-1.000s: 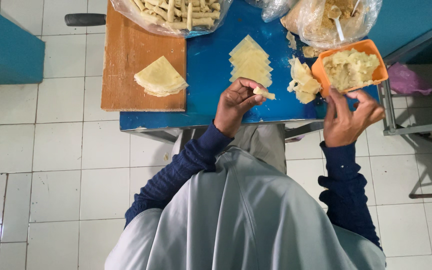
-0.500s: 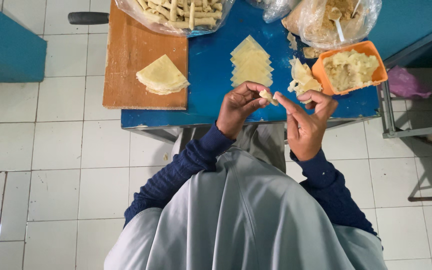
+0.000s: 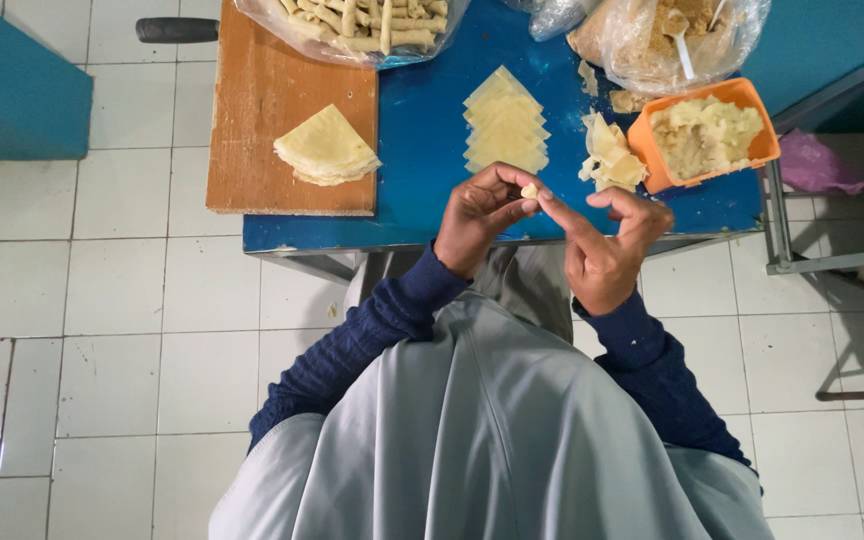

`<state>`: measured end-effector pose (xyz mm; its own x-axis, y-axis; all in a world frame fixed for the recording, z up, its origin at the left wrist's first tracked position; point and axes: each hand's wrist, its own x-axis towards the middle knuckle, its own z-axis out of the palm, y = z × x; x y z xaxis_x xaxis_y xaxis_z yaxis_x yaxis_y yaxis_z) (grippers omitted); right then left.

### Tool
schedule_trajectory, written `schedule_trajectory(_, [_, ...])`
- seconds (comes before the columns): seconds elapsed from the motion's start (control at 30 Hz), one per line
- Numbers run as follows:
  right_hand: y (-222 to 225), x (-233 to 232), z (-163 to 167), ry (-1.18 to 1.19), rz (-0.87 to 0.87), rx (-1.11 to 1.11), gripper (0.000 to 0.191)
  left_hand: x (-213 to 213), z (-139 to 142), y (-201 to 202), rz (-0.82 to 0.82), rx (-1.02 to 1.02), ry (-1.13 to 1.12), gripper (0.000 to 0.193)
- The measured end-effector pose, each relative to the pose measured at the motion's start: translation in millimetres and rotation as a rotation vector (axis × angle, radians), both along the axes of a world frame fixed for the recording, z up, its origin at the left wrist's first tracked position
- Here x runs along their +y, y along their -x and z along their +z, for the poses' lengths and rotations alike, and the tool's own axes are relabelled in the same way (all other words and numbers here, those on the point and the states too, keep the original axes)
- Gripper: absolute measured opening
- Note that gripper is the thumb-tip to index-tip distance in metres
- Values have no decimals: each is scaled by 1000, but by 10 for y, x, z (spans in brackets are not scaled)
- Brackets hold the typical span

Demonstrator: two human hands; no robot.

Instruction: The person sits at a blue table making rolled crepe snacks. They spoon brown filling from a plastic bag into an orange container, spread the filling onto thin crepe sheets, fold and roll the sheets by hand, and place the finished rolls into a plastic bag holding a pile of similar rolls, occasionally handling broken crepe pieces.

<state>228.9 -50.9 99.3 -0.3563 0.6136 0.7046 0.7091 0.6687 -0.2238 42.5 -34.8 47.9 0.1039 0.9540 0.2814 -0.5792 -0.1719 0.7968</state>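
A: Nearest, what do the hands hold?
B: The left hand (image 3: 477, 215) pinches a small dough piece (image 3: 529, 190); the right hand (image 3: 607, 250), fingers loosely open, touches it, above the desk (image 3: 422, 160) edge.
A: Farther?
B: Stacked wrappers (image 3: 505, 125) remain unrolled; finished rolls (image 3: 367, 18) fill a bag.

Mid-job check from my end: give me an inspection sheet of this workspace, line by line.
Surface: blue table with a wooden board on its left part.
Job's things: small pale dough piece pinched in the left hand; right hand open, forefinger at the piece.
Clutter: folded stack of round wrappers on the board; stack of square wrappers; wrapper scraps; orange tub of filling; bag of finished rolls; bag of crumbs with a spoon.
Hands: both bare, raised over the table's near edge.
Cables: nothing seen.
Surroundings: white tiled floor; metal frame at right; teal furniture at left.
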Motion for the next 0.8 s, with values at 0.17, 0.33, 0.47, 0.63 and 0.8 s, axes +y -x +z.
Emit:
schedule_trajectory(0.17, [-66, 16, 55, -117, -65, -53, 46, -32, 8, -4, 5, 10, 28, 20])
schedule_trajectory(0.33, [-42, 12, 71, 78, 4, 136, 39, -30, 27, 1, -1, 11, 7, 21])
schedule_trajectory(0.47, [14, -12, 66, 102, 25, 131, 32, -31, 22, -25, -1, 2, 21, 22])
schedule_trajectory(0.63, [45, -38, 58, 55, 12, 105, 26, -26, 7, -25, -16, -20, -14, 22])
schedule_trajectory(0.8, [7, -44, 102, 135, 64, 240, 18, -37, 14, -30, -20, 1, 25, 22])
